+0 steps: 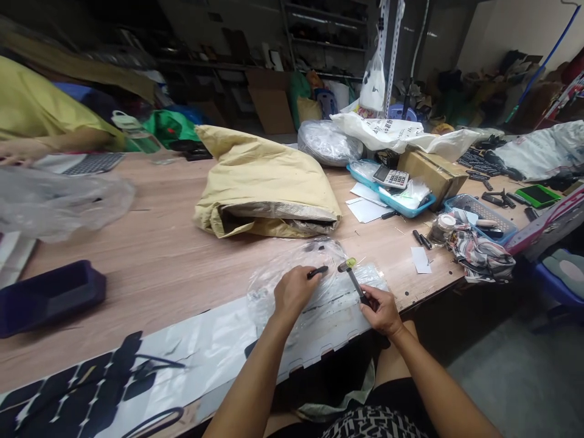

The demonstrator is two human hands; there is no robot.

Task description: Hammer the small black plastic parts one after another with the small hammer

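In my right hand (pixel 382 310) is a small hammer (pixel 353 281), its dark handle gripped and its head raised over the clear plastic. The hammer head has a yellow-green face on one side. My left hand (pixel 295 291) pinches a small black piece (pixel 317 272) that points toward the hammer head. Under both hands lies a clear plastic bag (pixel 269 281) on a white sheet (pixel 219 331) along the table's near edge. Another small dark piece rests in the plastic, just beyond my left hand.
A yellow sack (pixel 274 176) lies ahead. A dark blue tray (pixel 50 298) and black panels with cables (pixel 77 389) are at left. Blue baskets (pixel 413 207), a calculator (pixel 391 177) and a cardboard box (pixel 431 173) stand at right. A person in a yellow sleeve (pixel 50 106) sits far left.
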